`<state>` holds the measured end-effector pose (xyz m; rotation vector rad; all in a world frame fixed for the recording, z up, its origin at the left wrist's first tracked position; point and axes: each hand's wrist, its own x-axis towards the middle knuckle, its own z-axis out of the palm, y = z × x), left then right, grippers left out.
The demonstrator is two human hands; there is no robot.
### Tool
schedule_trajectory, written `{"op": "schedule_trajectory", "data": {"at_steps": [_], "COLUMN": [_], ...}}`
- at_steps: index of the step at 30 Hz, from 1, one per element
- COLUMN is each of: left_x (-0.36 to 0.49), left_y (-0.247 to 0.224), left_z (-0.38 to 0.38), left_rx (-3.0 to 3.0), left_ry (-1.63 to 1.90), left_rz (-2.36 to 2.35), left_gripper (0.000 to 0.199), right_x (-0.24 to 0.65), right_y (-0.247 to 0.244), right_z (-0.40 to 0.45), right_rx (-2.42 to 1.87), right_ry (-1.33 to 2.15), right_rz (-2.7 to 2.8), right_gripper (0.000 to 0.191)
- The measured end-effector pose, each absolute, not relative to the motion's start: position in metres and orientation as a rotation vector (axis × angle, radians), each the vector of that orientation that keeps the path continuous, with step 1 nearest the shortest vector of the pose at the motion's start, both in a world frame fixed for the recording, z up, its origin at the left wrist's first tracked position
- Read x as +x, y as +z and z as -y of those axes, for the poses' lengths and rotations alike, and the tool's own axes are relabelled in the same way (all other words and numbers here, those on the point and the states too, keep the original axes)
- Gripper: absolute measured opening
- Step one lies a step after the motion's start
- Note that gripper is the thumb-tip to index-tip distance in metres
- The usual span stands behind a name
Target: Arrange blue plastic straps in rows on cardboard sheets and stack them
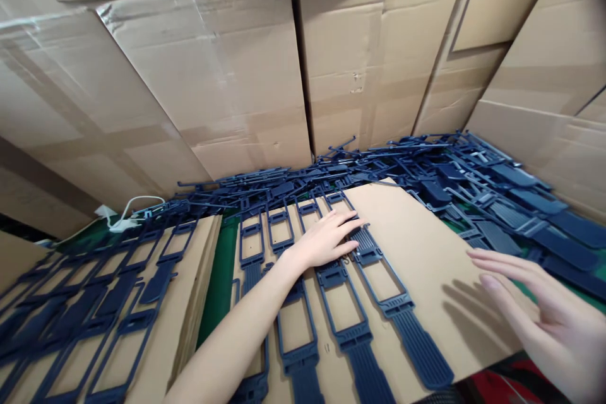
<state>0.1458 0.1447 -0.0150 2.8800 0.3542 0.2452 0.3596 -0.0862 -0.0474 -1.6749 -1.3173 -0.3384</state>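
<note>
My left hand [329, 237] lies palm down over the dark blue plastic frames, its fingers stretched out and touching the upper part of one frame [386, 281]. That frame has a rectangular opening and a ribbed paddle-like end. Several like it lie side by side in rows on a cardboard sheet [416, 252], partly hidden under my left forearm. At the right, my right hand [544, 309] hovers above the sheet's edge with its fingers extended and nothing in them, casting a shadow on the cardboard.
Beyond the sheet, a loose heap of dark blue plastic parts [511, 202] spreads across a green surface [215, 284]. A stack of cardboard sheets [201, 265] with more frames is on the left. Large cardboard boxes [364, 63] wall off the back. A white cable [127, 214] lies at left.
</note>
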Motion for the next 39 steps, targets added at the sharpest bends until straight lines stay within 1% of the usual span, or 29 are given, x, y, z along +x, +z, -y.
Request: {"op": "schedule_trajectory", "data": {"at_steps": [3, 7, 13, 17, 20, 22, 25, 26, 30, 32, 36, 39], "left_x": [0.146, 0.145, 0.145, 0.144, 0.144, 0.144, 0.145, 0.145, 0.143, 0.143, 0.143, 0.143], "left_y": [-0.018, -0.02, -0.02, -0.017, -0.014, -0.012, -0.009, -0.008, -0.008, -0.008, -0.01, -0.011], "left_z": [-0.146, -0.148, -0.148, -0.146, -0.143, -0.142, -0.141, -0.141, -0.14, -0.14, -0.141, -0.142], "left_rx": [2.877, 2.867, 2.85, 2.809, 2.798, 2.799, 2.796, 2.793, 2.77, 2.763, 2.768, 2.775], "left_ry": [0.24, 0.254, 0.25, 0.258, 0.239, 0.216, 0.195, 0.193, 0.177, 0.175, 0.194, 0.209], "left_rz": [-0.348, -0.347, -0.345, -0.346, -0.393, -0.421, -0.431, -0.428, -0.425, -0.431, -0.414, -0.388], "left_gripper": [0.046, 0.046, 0.046, 0.058, 0.065, 0.066, 0.066, 0.066, 0.068, 0.068, 0.067, 0.066], "right_x": [0.359, 0.361, 0.364, 0.385, 0.412, 0.43, 0.449, 0.454, 0.467, 0.471, 0.478, 0.482], "right_y": [-0.043, -0.034, -0.028, -0.026, -0.019, -0.012, -0.009, -0.011, -0.032, -0.045, -0.061, -0.063], "right_z": [0.077, 0.067, 0.065, 0.061, 0.042, 0.019, -0.024, -0.038, -0.088, -0.104, -0.114, -0.115], "right_rx": [-1.609, -1.54, -1.483, -1.495, -1.531, -1.569, -1.666, -1.707, -1.886, -1.953, -1.978, -1.975], "right_ry": [-0.257, -0.274, -0.299, -0.342, -0.417, -0.421, -0.318, -0.337, -0.616, -0.745, -0.903, -0.937], "right_rz": [1.444, 1.53, 1.629, 1.7, 1.749, 1.833, 2.077, 2.143, 2.28, 2.257, 2.187, 2.165], "right_gripper": [0.014, 0.016, 0.014, 0.012, 0.012, 0.019, 0.038, 0.04, 0.03, 0.031, 0.033, 0.031]}}
